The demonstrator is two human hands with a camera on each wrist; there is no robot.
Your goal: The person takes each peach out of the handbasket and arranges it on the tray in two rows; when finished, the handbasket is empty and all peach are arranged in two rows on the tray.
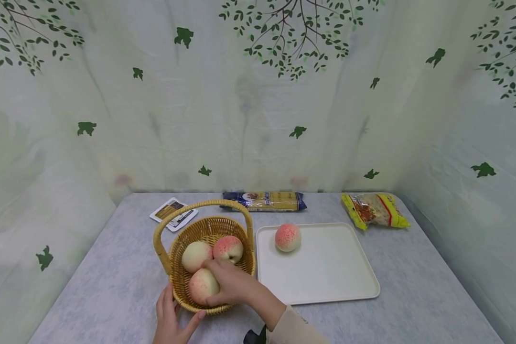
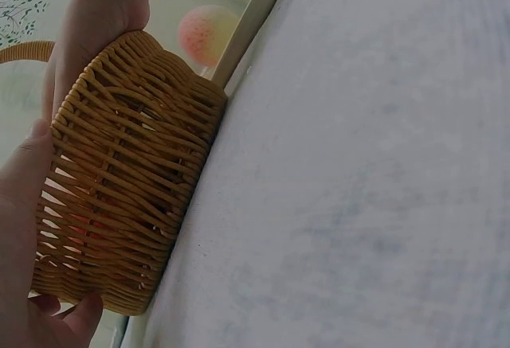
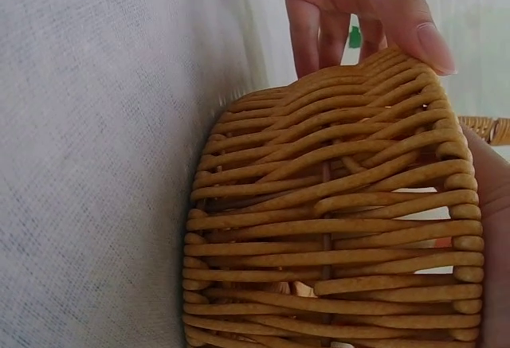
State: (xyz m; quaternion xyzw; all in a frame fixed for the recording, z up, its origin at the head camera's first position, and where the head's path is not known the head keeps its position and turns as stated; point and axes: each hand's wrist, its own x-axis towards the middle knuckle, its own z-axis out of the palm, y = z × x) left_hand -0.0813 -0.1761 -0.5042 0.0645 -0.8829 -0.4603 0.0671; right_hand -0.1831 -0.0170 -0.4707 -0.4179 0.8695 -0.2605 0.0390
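A round wicker basket point(image 1: 210, 226) with an arched handle stands on the table, left of centre. My right hand point(image 1: 232, 282) reaches inside it and grips a pale, pink-tinged peach point(image 1: 201, 288) at the near side. Two more peaches lie behind that one, a pale peach point(image 1: 195, 257) and a redder peach point(image 1: 228, 248). My left hand point(image 1: 172, 319) holds the basket's near left side, its thumb at the rim. In the left wrist view, fingers of the left hand point(image 2: 24, 181) touch the woven wall point(image 2: 127, 189). The basket hides the right fingertips in both wrist views.
Right of the basket lies a white tray point(image 1: 327, 267) with one peach point(image 1: 288, 238) near its far left corner. Along the back are a white-edged packet point(image 1: 174, 214), a blue and yellow pasta pack point(image 1: 264, 201) and a yellow snack bag point(image 1: 374, 210). A printed curtain point(image 1: 258, 119) surrounds the table.
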